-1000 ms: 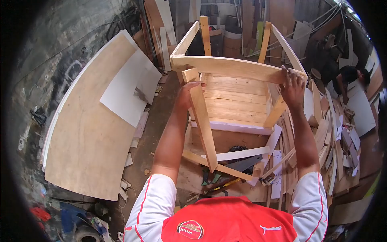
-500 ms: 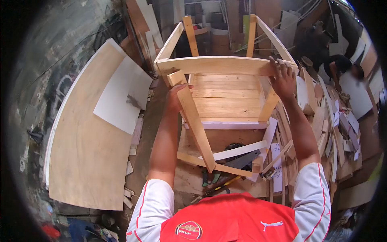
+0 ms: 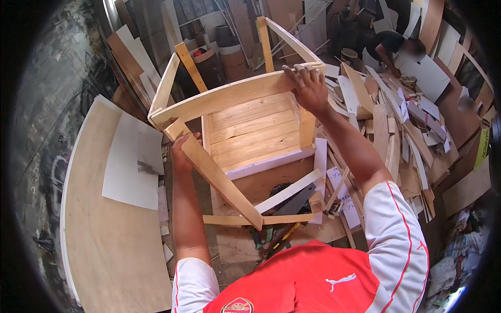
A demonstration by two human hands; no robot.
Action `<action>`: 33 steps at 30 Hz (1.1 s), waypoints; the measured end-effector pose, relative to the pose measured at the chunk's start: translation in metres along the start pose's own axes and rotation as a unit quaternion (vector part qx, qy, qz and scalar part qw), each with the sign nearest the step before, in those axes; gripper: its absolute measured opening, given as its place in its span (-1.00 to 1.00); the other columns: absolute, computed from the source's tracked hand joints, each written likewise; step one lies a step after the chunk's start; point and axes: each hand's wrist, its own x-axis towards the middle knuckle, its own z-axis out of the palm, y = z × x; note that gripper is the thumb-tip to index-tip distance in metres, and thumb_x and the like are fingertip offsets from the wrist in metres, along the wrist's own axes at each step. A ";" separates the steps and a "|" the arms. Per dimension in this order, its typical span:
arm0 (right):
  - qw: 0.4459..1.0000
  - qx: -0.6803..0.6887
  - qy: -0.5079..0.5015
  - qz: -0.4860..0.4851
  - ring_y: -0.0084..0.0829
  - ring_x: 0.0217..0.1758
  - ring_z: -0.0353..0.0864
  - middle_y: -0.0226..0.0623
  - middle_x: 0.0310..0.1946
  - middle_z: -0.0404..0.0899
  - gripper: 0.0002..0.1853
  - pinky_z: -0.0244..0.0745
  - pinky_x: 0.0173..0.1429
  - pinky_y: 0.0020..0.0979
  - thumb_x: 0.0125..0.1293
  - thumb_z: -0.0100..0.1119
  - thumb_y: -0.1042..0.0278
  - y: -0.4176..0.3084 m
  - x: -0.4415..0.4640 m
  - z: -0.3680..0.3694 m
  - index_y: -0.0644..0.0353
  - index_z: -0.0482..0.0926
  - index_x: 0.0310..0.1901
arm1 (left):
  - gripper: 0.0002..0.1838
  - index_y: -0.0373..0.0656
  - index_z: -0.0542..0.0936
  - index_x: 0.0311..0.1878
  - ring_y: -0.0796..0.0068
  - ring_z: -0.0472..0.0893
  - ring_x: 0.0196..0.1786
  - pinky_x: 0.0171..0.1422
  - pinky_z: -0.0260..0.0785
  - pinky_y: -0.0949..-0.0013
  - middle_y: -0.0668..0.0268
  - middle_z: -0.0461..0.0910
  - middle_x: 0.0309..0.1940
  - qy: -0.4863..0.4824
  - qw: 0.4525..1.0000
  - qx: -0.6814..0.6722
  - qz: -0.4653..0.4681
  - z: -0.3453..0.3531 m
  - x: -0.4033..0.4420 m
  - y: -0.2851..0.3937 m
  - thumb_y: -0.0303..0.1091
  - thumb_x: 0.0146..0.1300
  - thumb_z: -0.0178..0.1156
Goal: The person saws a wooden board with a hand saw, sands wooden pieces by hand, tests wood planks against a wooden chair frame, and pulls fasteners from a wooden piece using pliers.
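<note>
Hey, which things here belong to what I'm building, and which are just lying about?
Part of the job:
- wooden frame, rail gripped by your right hand
- slanting board, held in your left hand

Lying about, it seems:
- saw, though possibly used for this
- big wooden sheet by the wall
- scrap wood

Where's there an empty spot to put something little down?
Maybe the slatted boards, bare between the long rail and the pale edge strip. A smaller bare patch of brown board shows between that edge strip and the loose white strip. It's crowded around the saw and in the scrap wood pile on the right.
</note>
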 end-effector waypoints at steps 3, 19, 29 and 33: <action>1.000 0.003 0.003 -0.002 -0.12 0.43 0.42 -0.30 0.37 0.47 -0.12 0.33 0.43 0.12 0.21 0.45 0.20 0.000 -0.002 0.001 -0.30 0.31 0.58 | -0.64 -0.25 0.59 0.08 0.11 0.73 -0.08 0.13 0.62 0.10 -0.04 0.73 0.02 -0.002 1.000 -0.020 -0.001 0.001 -0.003 0.001 -0.20 0.38 0.20; 0.991 0.133 -0.028 0.013 -0.14 0.22 0.56 -0.28 0.09 0.58 -0.24 0.43 0.26 -0.02 0.01 0.43 0.24 0.000 -0.052 -0.043 -0.11 0.50 0.37 | -0.56 -0.29 0.55 0.17 0.11 0.72 -0.07 0.09 0.62 0.11 -0.07 0.73 0.01 0.015 1.000 -0.022 0.016 0.025 -0.047 0.025 -0.25 0.29 0.23; 0.966 0.237 -0.055 0.089 -0.05 0.00 0.64 -0.15 -0.03 0.60 0.04 0.52 0.03 -0.08 -0.24 0.64 0.04 0.007 -0.162 -0.086 -0.07 0.48 0.44 | -0.48 -0.32 0.53 0.22 0.11 0.71 -0.04 0.09 0.61 0.10 -0.06 0.72 -0.02 0.033 0.994 0.107 -0.003 0.132 -0.129 0.063 -0.22 0.27 0.26; 0.924 0.326 -0.109 0.171 0.00 -0.09 0.66 -0.12 -0.18 0.62 0.05 0.54 0.02 -0.10 -0.28 0.65 0.08 -0.004 -0.234 -0.093 0.02 0.50 0.42 | -0.43 -0.35 0.51 0.31 0.12 0.71 0.00 0.08 0.60 0.10 -0.06 0.71 0.00 0.032 0.992 0.119 -0.021 0.158 -0.155 0.013 -0.23 0.29 0.23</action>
